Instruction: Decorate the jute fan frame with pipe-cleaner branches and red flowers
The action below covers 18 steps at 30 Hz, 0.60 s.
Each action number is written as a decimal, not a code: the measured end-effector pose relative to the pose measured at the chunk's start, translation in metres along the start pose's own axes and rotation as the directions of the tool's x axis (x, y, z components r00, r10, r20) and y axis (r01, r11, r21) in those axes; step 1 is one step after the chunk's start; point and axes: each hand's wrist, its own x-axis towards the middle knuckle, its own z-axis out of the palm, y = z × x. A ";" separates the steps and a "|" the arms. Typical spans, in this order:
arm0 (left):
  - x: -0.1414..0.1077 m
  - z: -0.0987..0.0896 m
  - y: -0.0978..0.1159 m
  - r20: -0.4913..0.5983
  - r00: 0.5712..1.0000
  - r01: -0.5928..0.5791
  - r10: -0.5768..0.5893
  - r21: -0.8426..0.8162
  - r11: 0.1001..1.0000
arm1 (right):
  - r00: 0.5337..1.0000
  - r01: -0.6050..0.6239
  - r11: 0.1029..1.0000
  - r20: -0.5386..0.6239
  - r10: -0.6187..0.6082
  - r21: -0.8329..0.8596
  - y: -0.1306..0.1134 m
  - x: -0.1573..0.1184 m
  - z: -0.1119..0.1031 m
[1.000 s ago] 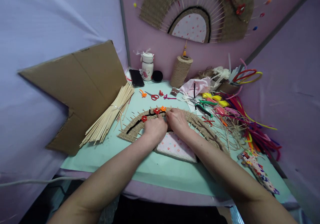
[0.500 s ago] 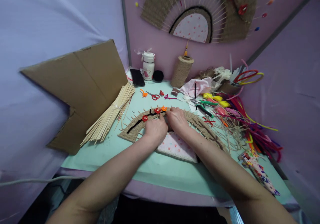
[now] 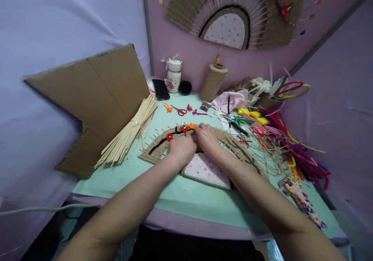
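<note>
A fan-shaped twine weaving [image 3: 153,152] on thin sticks lies on the table, with a dotted white half-round panel [image 3: 207,170] at its lower middle. Along its upper left runs a black fuzzy stem [image 3: 157,146] with red flowers [image 3: 184,128] and an orange flower [image 3: 191,125]. My left hand [image 3: 182,149] is closed at the inner edge of the woven band. Beside it, my right hand [image 3: 205,137] is closed on the top of the band, fingers curled down. Whatever the fingertips pinch is hidden behind the hands.
A bundle of sticks [image 3: 128,133] leans by cardboard [image 3: 96,98] on the left. Red scissors [image 3: 181,112], a twine spool [image 3: 214,83] and a white bottle [image 3: 174,76] stand or lie behind. Green-handled pliers [image 3: 239,128] and tangled pipe cleaners [image 3: 303,156] are at right.
Both hands stay at nearly the same place on the weaving, with only slight finger movement. The whole view has shifted a little.
</note>
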 end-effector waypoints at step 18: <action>0.003 0.001 -0.001 0.033 0.999 0.011 -0.010 -0.028 1.000 | 0.998 0.002 0.985 -0.057 0.008 0.174 0.012 0.000 0.015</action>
